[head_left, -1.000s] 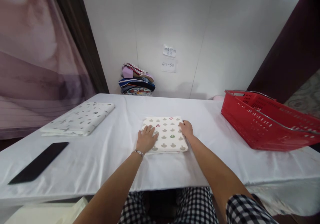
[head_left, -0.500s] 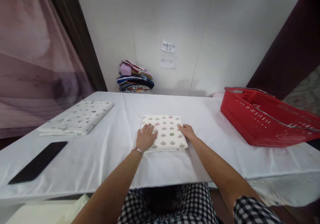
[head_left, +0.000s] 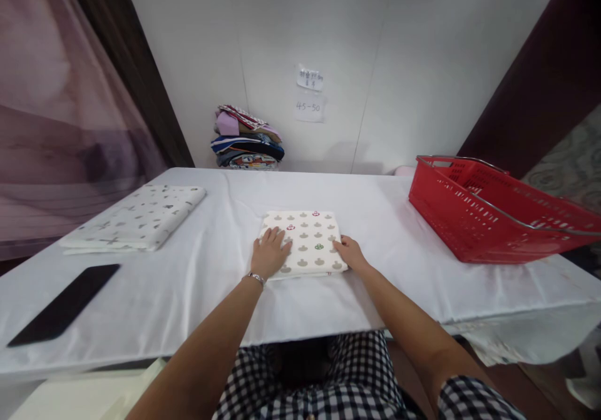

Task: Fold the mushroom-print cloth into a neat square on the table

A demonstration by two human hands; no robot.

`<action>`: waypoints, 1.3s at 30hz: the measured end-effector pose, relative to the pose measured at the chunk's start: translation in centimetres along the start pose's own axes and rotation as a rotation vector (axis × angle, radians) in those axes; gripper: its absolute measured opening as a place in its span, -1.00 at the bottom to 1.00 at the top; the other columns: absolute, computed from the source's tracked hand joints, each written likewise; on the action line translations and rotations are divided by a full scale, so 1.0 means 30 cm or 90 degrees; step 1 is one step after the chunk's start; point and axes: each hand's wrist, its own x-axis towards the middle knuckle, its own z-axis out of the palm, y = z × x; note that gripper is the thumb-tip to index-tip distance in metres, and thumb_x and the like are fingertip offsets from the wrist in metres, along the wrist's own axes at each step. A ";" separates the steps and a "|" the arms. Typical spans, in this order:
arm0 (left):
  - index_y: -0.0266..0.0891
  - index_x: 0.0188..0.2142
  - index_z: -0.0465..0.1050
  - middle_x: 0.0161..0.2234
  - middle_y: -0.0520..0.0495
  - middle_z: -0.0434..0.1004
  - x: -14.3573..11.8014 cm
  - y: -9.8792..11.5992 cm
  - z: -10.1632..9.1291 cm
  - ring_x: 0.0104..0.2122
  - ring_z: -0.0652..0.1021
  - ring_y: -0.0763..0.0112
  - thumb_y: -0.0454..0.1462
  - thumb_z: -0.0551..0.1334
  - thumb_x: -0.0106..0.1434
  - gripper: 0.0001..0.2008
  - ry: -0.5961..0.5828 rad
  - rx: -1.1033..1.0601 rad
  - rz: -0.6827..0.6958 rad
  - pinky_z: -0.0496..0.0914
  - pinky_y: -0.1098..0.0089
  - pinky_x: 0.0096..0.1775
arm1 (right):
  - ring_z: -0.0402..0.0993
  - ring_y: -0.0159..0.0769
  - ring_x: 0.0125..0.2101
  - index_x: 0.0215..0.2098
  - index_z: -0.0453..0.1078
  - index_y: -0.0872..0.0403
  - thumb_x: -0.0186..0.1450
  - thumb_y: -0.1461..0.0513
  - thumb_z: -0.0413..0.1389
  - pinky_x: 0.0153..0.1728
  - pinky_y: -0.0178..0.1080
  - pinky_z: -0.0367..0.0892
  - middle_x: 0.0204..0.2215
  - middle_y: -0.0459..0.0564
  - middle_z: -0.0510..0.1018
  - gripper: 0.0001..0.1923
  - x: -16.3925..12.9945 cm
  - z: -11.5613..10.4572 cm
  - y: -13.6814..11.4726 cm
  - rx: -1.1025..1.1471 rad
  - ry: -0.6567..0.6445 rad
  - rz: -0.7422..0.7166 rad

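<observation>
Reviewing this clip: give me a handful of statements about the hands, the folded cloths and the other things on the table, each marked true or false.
1. The left hand lies flat on the patterned folded cloth. True.
2. The right hand is inside the red basket. False: it rests at the right near corner of the patterned folded cloth, and the basket stands apart at the right.
3. A second folded cloth lies at the left of the table. True.
4. The black phone lies on top of the second folded cloth. False: it lies on the table, nearer the person.
5. A pile of fabrics sits by the wall. True.
</observation>
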 end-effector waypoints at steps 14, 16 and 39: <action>-0.11 0.17 0.16 0.26 -0.07 0.05 -0.003 0.004 -0.002 0.24 0.05 0.16 -0.05 -0.11 0.31 -0.51 0.008 0.007 0.002 0.06 -0.03 0.14 | 0.46 -0.25 -0.35 -0.24 0.44 0.08 0.05 0.09 0.12 -0.37 -0.29 0.34 -0.33 -0.05 0.56 -0.66 -0.058 -0.010 0.008 0.162 -0.087 0.046; -0.10 0.16 0.17 0.26 -0.06 0.06 -0.002 0.003 0.003 0.24 0.05 0.16 -0.05 -0.11 0.31 -0.52 0.015 0.012 0.002 0.07 -0.03 0.13 | 0.45 -0.26 -0.38 -0.28 0.45 0.09 0.05 0.07 0.13 -0.39 -0.30 0.32 -0.38 -0.05 0.56 -0.66 -0.032 -0.010 0.000 0.149 -0.080 0.049; -0.10 0.17 0.18 0.26 -0.04 0.06 -0.002 -0.001 0.010 0.25 0.05 0.18 -0.04 -0.11 0.32 -0.51 0.016 0.006 -0.002 0.06 -0.03 0.15 | 0.23 -0.38 -0.58 -0.67 0.21 0.06 0.13 0.11 0.01 -0.52 -0.33 0.04 -0.67 -0.14 0.32 -0.72 0.252 0.046 -0.021 -0.091 0.043 -0.002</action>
